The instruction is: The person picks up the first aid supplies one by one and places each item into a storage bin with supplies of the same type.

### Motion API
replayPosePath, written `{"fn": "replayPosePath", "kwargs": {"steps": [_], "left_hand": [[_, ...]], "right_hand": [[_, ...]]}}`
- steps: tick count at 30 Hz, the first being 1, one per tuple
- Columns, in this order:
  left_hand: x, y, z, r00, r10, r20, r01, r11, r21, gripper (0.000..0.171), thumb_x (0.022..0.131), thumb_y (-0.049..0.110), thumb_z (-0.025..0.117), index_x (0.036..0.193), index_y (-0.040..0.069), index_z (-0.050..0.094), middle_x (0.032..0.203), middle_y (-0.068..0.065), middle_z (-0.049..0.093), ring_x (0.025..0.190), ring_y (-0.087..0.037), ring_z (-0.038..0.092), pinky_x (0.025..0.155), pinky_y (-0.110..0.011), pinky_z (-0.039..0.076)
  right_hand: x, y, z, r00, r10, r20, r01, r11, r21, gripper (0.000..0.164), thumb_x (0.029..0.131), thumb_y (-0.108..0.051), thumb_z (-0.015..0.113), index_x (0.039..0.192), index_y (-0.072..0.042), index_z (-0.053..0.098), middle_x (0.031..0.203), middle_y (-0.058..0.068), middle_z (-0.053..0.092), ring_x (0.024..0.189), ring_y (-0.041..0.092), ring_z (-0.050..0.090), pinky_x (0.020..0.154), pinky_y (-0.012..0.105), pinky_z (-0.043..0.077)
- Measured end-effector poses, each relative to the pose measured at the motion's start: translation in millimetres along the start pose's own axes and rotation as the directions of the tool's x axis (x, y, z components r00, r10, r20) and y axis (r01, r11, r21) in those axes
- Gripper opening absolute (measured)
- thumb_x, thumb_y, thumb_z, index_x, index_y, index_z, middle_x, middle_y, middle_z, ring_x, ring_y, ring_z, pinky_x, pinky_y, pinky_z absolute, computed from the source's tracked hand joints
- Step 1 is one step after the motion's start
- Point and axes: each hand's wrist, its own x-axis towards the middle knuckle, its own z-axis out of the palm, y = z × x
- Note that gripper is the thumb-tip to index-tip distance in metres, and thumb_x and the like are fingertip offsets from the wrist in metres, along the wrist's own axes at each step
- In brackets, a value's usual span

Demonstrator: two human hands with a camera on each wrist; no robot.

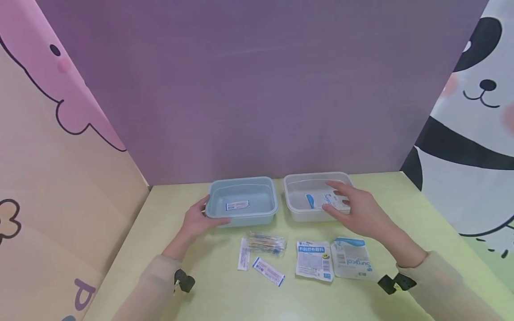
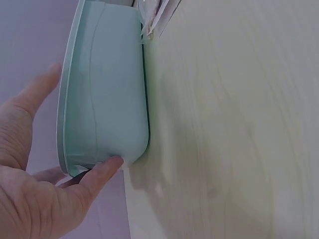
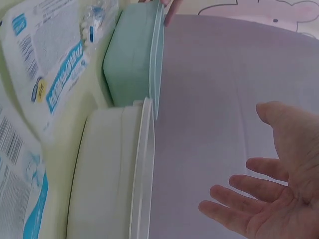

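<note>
Nearest on my feed, a strip (image 1: pixel 269 271) lies on the worktop (image 1: pixel 313 303) at 6 o'clock from the swabs (image 1: pixel 266 244), two gauze packs (image 1: pixel 314 261) near 4, a second strip (image 1: pixel 243 254) at 8. Beyond, at 11, my left grip (image 1: pixel 198 221) grasps the blue tub (image 1: pixel 253 220) by its left end, a third strip (image 1: pixel 237 205) inside. Between 1 and 2, my right grip (image 1: pixel 363 214) hangs unclenched over the white tub (image 1: pixel 309 216), another pack (image 1: pixel 321 201) inside.

Right fingers (image 3: pixel 256 187) spread loosely; left fingers (image 2: pixel 102 174) curl.
</note>
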Motion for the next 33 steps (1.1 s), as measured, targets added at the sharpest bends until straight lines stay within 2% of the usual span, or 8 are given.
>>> {"fn": "replayPosePath", "kwargs": {"steps": [8,15,20,28,33], "left_hand": [[0.7,-1.8,1.7,0.999,0.03,-0.033,-0.029,0.999,0.016,0.108,0.064,0.035,0.094,0.153,0.008,0.038,0.147,-0.018,0.055,0.128,-0.035,0.06,0.099,-0.046,0.054],[-0.3,-2.5,2.5,0.999,0.015,-0.04,-0.014,0.999,0.03,0.107,0.066,0.04,0.092,0.153,0.009,0.038,0.146,-0.017,0.056,0.127,-0.035,0.061,0.096,-0.044,0.055],[-1.8,-0.1,1.0,0.999,-0.001,-0.037,0.002,0.999,0.04,0.106,0.068,0.041,0.09,0.154,0.01,0.036,0.148,-0.017,0.054,0.129,-0.035,0.059,0.099,-0.045,0.054],[-1.2,1.4,-0.7,0.999,0.011,-0.034,-0.01,0.999,0.039,0.101,0.073,0.043,0.087,0.153,0.008,0.037,0.145,-0.018,0.057,0.125,-0.034,0.062,0.094,-0.042,0.057],[2.4,0.4,-1.1,1.0,0.011,-0.026,-0.01,0.999,0.036,0.103,0.072,0.044,0.087,0.154,0.01,0.036,0.145,-0.018,0.056,0.127,-0.034,0.061,0.095,-0.043,0.056]], "right_hand": [[8.5,-17.4,19.8,0.997,-0.072,0.009,0.072,0.997,0.013,0.062,0.091,-0.039,0.071,0.144,-0.015,0.051,0.141,0.011,0.062,0.116,0.031,0.068,0.09,0.045,0.059],[10.5,-28.5,34.1,0.992,-0.123,0.01,0.123,0.992,0.024,0.057,0.09,-0.035,0.073,0.141,-0.016,0.055,0.138,0.007,0.065,0.11,0.026,0.072,0.088,0.041,0.059],[10.7,-35.7,43.5,0.992,-0.12,0.049,0.119,0.993,0.025,0.056,0.09,-0.038,0.073,0.139,-0.017,0.057,0.135,0.006,0.067,0.11,0.026,0.072,0.089,0.04,0.059],[9.0,-47.2,57.1,0.986,-0.143,0.085,0.14,0.989,0.039,0.053,0.088,-0.037,0.074,0.135,-0.016,0.061,0.133,0.003,0.068,0.107,0.021,0.072,0.087,0.038,0.06],[8.8,-55.0,65.8,0.98,-0.169,0.103,0.164,0.985,0.051,0.05,0.088,-0.035,0.074,0.132,-0.015,0.063,0.13,0.003,0.07,0.105,0.019,0.073,0.086,0.036,0.06]]}}
